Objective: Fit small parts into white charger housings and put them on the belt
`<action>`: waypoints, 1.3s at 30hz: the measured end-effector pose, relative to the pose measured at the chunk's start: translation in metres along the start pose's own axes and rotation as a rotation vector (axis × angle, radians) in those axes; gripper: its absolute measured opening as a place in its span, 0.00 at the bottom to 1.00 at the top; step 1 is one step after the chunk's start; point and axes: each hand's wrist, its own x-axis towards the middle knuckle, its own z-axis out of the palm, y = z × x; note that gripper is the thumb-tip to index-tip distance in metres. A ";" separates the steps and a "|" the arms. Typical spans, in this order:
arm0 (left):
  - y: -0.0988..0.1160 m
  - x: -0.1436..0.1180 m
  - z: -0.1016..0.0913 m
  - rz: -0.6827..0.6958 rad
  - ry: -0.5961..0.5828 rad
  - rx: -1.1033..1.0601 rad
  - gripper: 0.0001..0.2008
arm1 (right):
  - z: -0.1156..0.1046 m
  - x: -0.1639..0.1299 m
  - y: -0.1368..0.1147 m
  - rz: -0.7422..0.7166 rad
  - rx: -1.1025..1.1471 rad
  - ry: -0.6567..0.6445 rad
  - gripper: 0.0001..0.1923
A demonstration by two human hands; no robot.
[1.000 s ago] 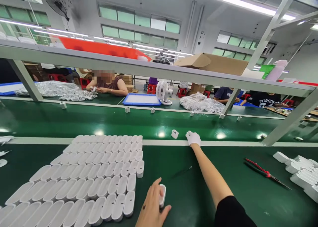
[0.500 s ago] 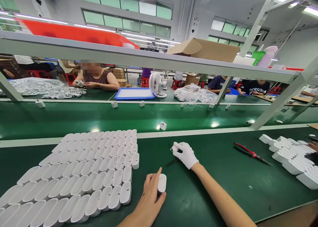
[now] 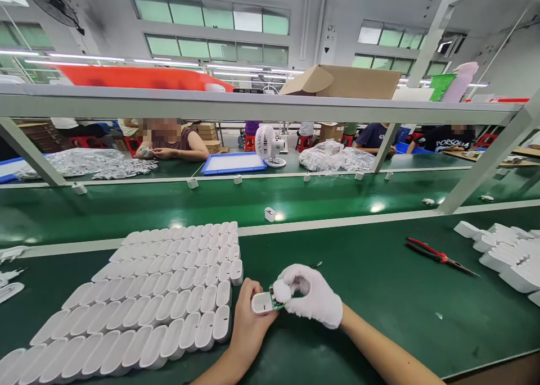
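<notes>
Right fingers: gloved right hand (image 3: 314,296) pinches a small green circuit board (image 3: 276,303) between thumb and forefinger, tips closed narrow on it; thumb tip at the mouth of the casing.
Left fingers: bare left hand (image 3: 247,312) wraps the white casing (image 3: 262,303) from its 9 o'clock side, fingers curled snug around the shell, open end facing 3 o'clock.
Casing position: held just above the green worktop (image 3: 379,295), immediately at 3 o'clock of the block of casings.
Board position: at the casing's mouth, touching it; depth of entry cannot be told.
Risk, misalignment: likely a tilted board would jam on the rim, since both parts are held in the air without support.
Risk, slip: glove fabric may blunt the feel of so small a part; a slack pinch could drop it onto the worktop.
Risk, neighbours: the left wrist lies close to the rows of white casings (image 3: 169,295) at 9 o'clock; a nudge would probably topple the nearest row.
Hidden: most of the board is covered by the gloved thumb; its components are unreadable.
Hidden: the casing's interior is not visible.
Cut off: both forearms leave the frame at 6 o'clock.
Hard to make out: a thin dark item at 12 o'clock of the gloved hand.
Outward: red-handled pliers (image 3: 439,256) at 3 o'clock, well apart; a lone casing (image 3: 270,214) on the conveyor belt (image 3: 126,205) at 12 o'clock.
</notes>
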 end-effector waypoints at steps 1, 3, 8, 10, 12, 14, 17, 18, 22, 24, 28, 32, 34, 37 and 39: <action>0.000 0.000 -0.001 0.030 0.029 -0.009 0.14 | 0.005 -0.001 0.002 0.009 0.010 -0.003 0.19; -0.002 0.000 -0.004 0.075 0.019 -0.037 0.09 | 0.012 -0.003 0.006 0.012 0.028 0.002 0.18; -0.010 -0.001 -0.009 0.200 -0.087 0.085 0.24 | 0.023 -0.006 0.000 -0.147 -0.167 0.128 0.14; -0.011 0.000 -0.010 0.332 -0.028 0.201 0.26 | 0.024 -0.008 -0.009 -0.270 -0.315 0.161 0.14; -0.009 0.000 -0.011 0.436 0.030 0.303 0.28 | 0.024 -0.010 -0.018 -0.396 -0.449 0.172 0.16; -0.006 0.000 -0.012 0.481 0.066 0.372 0.30 | 0.024 -0.013 -0.023 -0.490 -0.563 0.178 0.18; -0.002 -0.001 -0.013 0.496 0.075 0.415 0.29 | 0.022 -0.016 -0.024 -0.568 -0.662 0.187 0.18; -0.001 -0.002 -0.013 0.505 0.075 0.422 0.29 | 0.021 -0.017 -0.023 -0.579 -0.678 0.185 0.18; -0.002 -0.004 -0.013 0.544 0.071 0.441 0.29 | 0.022 -0.019 -0.019 -0.548 -0.696 0.114 0.16; -0.004 -0.004 -0.014 0.566 0.070 0.451 0.29 | 0.022 -0.019 -0.017 -0.505 -0.717 0.065 0.14; -0.006 -0.004 -0.013 0.586 0.079 0.469 0.30 | 0.023 -0.018 -0.016 -0.475 -0.811 0.039 0.14; -0.006 -0.005 -0.012 0.610 0.070 0.482 0.32 | 0.027 -0.018 -0.019 -0.465 -0.957 -0.019 0.14; -0.006 -0.005 -0.012 0.601 0.029 0.472 0.33 | 0.030 -0.018 -0.021 -0.442 -1.017 -0.040 0.14; -0.004 -0.006 -0.013 0.546 -0.035 0.415 0.34 | 0.031 -0.017 -0.018 -0.400 -0.859 -0.001 0.15; -0.002 -0.006 -0.013 0.511 -0.065 0.359 0.32 | 0.029 -0.015 -0.012 -0.299 -0.559 0.091 0.23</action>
